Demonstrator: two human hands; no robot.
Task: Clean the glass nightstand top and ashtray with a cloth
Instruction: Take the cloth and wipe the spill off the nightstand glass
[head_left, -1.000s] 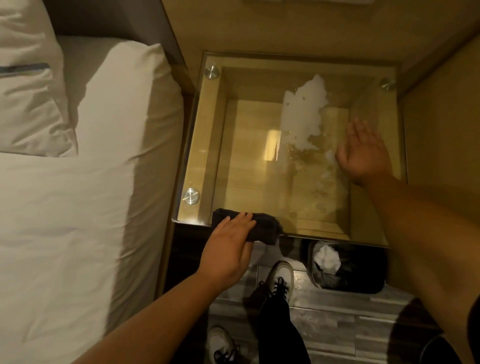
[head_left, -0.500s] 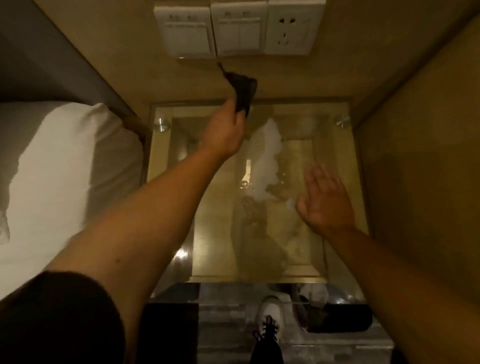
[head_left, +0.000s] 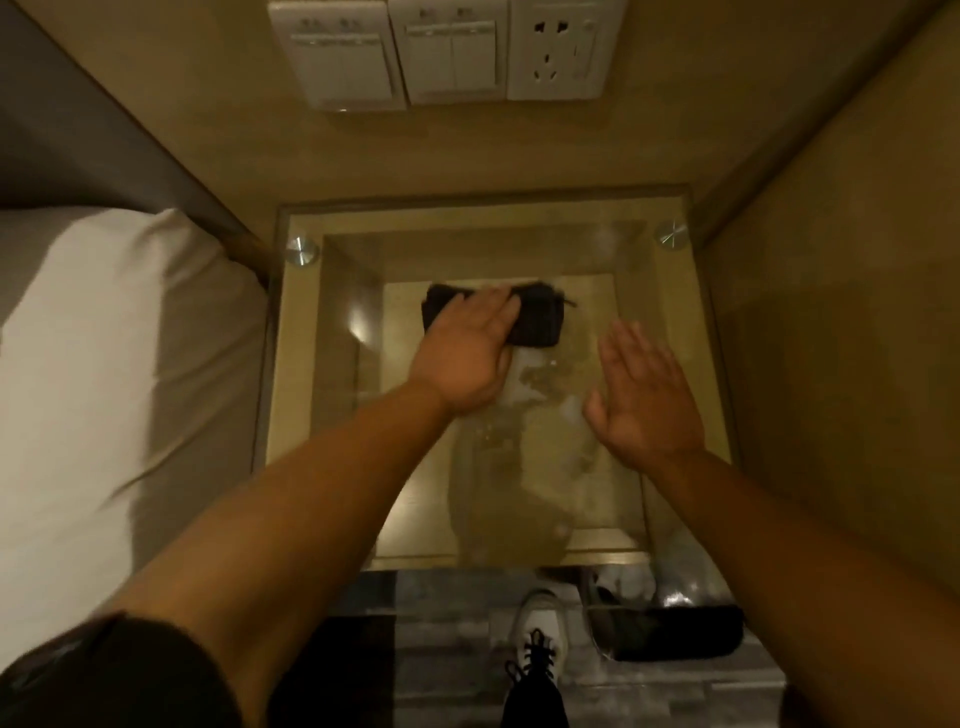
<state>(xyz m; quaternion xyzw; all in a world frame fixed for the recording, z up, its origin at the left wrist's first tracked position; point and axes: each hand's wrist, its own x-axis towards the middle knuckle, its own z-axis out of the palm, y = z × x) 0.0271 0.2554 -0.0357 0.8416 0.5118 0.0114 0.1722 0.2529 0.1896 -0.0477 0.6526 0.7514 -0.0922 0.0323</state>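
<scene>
The glass nightstand top fills the middle of the view, with smeared wet patches across its centre. A dark folded cloth lies flat on the glass toward the back. My left hand presses on the cloth with flat, extended fingers. My right hand is spread open over the right side of the glass, holding nothing. No ashtray is in view.
A bed with white sheets borders the nightstand's left side. Wall switches and a socket sit above the back edge, and a wooden panel closes the right. A dark waste bin and my white shoe are on the floor in front.
My left hand lifted the cloth from the front edge up toward the wall, then brought it down flat onto the back of the glass. The right hand stayed spread over the right side.
</scene>
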